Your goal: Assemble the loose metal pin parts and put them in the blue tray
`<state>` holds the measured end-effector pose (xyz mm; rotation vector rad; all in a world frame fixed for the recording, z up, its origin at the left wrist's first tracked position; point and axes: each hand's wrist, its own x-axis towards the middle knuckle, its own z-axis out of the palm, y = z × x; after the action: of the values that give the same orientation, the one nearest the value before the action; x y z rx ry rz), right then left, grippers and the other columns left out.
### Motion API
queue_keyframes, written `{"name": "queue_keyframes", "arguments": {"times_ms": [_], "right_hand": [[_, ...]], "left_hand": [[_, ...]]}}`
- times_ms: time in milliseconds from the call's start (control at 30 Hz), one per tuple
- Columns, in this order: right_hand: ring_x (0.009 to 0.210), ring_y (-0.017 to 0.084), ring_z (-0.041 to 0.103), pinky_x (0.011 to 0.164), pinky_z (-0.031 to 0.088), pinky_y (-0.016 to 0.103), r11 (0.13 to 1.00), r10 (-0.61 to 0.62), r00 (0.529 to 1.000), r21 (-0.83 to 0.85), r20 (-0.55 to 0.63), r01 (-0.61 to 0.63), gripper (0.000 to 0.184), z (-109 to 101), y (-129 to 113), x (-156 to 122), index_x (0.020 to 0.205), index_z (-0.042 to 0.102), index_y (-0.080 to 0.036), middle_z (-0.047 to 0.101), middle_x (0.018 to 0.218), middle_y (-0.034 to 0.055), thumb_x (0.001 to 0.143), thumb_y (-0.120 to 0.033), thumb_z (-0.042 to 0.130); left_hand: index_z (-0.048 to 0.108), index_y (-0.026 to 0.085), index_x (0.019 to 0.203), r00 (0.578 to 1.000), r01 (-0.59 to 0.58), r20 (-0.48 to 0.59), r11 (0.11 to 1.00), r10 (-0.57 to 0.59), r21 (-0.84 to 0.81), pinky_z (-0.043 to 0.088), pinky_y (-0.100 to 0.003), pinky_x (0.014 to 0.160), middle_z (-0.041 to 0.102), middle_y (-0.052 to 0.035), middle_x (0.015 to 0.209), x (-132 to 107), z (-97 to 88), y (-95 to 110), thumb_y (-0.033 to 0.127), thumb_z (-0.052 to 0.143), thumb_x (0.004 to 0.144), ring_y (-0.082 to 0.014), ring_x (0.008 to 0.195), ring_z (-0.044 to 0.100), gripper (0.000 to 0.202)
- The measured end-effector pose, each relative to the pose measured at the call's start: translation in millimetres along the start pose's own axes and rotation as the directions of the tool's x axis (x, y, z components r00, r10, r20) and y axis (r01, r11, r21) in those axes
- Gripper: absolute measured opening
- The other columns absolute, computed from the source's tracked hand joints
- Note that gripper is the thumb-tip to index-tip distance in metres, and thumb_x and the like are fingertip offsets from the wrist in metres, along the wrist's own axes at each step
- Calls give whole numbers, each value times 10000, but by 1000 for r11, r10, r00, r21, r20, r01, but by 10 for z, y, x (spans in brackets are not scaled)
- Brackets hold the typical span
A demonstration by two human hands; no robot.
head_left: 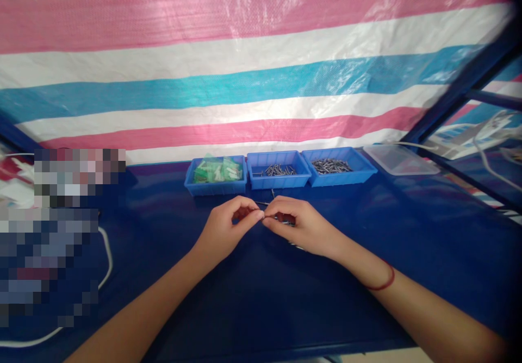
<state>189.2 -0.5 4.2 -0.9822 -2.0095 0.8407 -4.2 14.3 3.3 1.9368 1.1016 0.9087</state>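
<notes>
My left hand [230, 223] and my right hand [304, 223] meet fingertip to fingertip over the middle of the blue table [244, 303]. Both are closed in a pinch. Whatever sits between the fingertips is too small and too covered to name. Several thin metal pieces [299, 246] lie on the table under and beside my right hand, partly hidden by it. Just beyond the fingertips lies another slim metal piece [273, 193].
Three blue bins stand in a row behind my hands: one with green-and-white packets [218, 170], one with some metal pins [279, 170], one with many more metal pins [331, 166]. A clear plastic lid [402, 160] lies right; a white cable [108, 249] curves left.
</notes>
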Motion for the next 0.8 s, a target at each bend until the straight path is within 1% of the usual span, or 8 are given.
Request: {"name": "queue_keyframes", "arguments": {"times_ms": [133,367,533,633,700,733,767,800], "right_hand": [[658,113,530,600,429,243,1000,-7,1000,-4,-26,7,118,10,26,-7,848,665,-184,615,837,38,849,-279,594],[656,116,518,574,409,251,1000,-20,980,-22,-200,16,58,-16,-14,3,834,648,-188,620,807,34,836,-214,596],[640,107,517,573,405,252,999,-30,982,-22,-189,26,69,-31,-66,-6,819,647,-184,617,782,23,840,-227,598],[635,112,515,573,400,259,1000,12,978,-15,-206,-15,115,-48,-51,4,775,650,-179,617,749,20,843,-255,597],[656,121,529,584,408,264,997,78,951,44,-298,-68,135,-100,0,26,775,661,-180,632,765,26,833,-291,611],[663,123,534,587,413,263,992,118,920,89,-375,-91,141,-146,40,41,781,670,-181,635,767,25,820,-309,626],[654,120,532,579,413,258,984,162,868,147,-469,-105,148,-208,91,56,783,677,-182,628,750,20,803,-325,644],[630,111,521,557,408,249,969,218,791,227,-571,-103,156,-284,150,70,768,679,-182,612,718,11,778,-336,668]], "left_hand": [[631,165,842,1000,-15,-4,1000,15,-1,468,-228,686,653,-8,797,3,-16,32,299,601,837,-135,740,604,137],[629,169,881,1000,-16,6,1000,16,22,462,-225,700,650,-9,821,13,-15,-19,294,594,845,-132,747,601,135],[625,165,882,998,-31,59,997,26,73,460,-227,686,641,-17,834,10,0,-9,296,570,864,-133,751,600,144],[627,167,920,995,-57,94,988,44,142,457,-234,680,640,-21,846,2,15,-1,313,560,875,-132,738,592,167],[627,170,958,988,-109,131,974,85,196,459,-251,721,644,-30,883,-5,30,-12,316,548,885,-142,781,593,181],[629,171,973,981,-150,156,963,117,225,457,-265,759,646,-37,912,-9,39,-22,311,536,894,-152,823,593,185],[633,173,986,971,-196,186,946,150,258,450,-281,799,646,-44,942,-14,48,-34,302,521,904,-162,866,589,189],[638,174,998,959,-239,218,925,179,294,441,-299,833,644,-50,972,-19,58,-47,291,504,913,-173,906,581,197]]}}
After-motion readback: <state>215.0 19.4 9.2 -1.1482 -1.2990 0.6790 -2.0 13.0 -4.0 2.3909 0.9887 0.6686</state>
